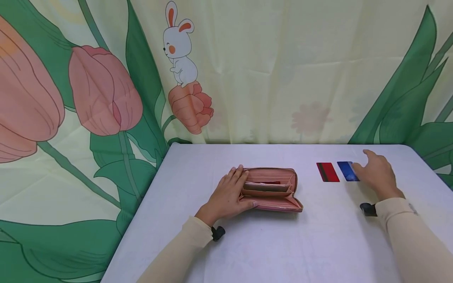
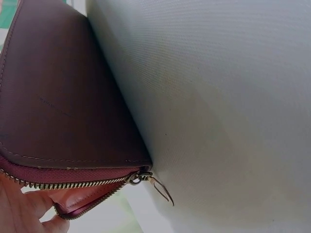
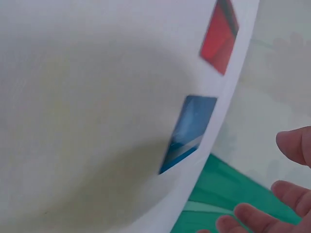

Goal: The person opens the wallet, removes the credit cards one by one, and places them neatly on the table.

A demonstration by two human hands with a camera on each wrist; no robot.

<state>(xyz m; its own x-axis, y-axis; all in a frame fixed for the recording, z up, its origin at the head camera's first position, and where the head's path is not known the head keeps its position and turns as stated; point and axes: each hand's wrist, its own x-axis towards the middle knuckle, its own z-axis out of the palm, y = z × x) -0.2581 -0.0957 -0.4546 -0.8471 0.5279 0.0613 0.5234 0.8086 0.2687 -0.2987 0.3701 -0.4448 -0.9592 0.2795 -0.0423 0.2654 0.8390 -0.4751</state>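
A pink zip-around wallet (image 1: 269, 204) lies spread open on the table, with cards or papers in its inner slots. My left hand (image 1: 228, 194) holds it by its left end, fingers across the back half and thumb on the front flap. The left wrist view shows the wallet's dark outer cover (image 2: 63, 97) and the zipper pull (image 2: 160, 189). At the right, a red card (image 1: 330, 172) with a dark stripe lies left of a blue card (image 1: 348, 171). My right hand (image 1: 378, 173) hovers just right of the blue card, fingers apart and holding nothing.
A white cloth covers the table (image 1: 247, 251). Right behind its far edge hangs a curtain (image 1: 255, 78) printed with tulips, leaves and a rabbit. Both cards lie toward that far edge.
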